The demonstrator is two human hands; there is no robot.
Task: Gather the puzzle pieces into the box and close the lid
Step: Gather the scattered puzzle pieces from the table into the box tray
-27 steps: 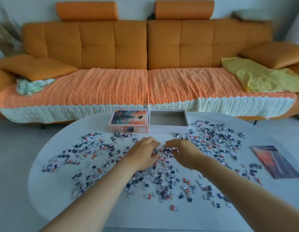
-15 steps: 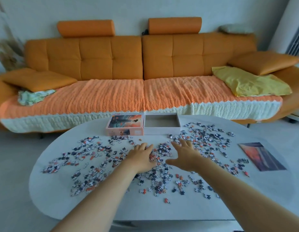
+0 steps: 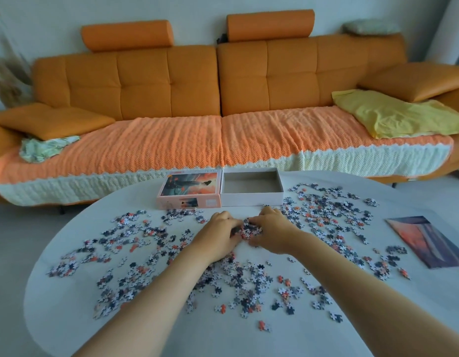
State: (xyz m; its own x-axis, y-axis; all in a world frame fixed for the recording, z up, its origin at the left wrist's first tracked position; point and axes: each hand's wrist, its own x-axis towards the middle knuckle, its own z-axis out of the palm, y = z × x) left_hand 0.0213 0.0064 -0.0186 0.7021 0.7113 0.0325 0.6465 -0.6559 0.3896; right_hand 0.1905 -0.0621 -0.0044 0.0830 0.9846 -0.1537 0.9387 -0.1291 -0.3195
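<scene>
Sofa [image 3: 169, 81]: orange, behind the table.
Yellow cloth [image 3: 393, 114]: on its right seat.
Printed picture [image 3: 426, 240]: flat on white table [image 3: 68, 305].

Scattered puzzle pieces [image 3: 326, 215]; empty box [image 3: 251, 196] open, lid [image 3: 191, 184] touching its left side.

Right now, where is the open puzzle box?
Head view: the open box sits at the table's far edge, right of centre, the lid beside it on its left, just beyond the left hand and right hand gripping puzzle pieces.

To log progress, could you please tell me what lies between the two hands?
In the head view, a heap of puzzle pieces lies on the table between the left hand and the right hand, both curled round it.
</scene>
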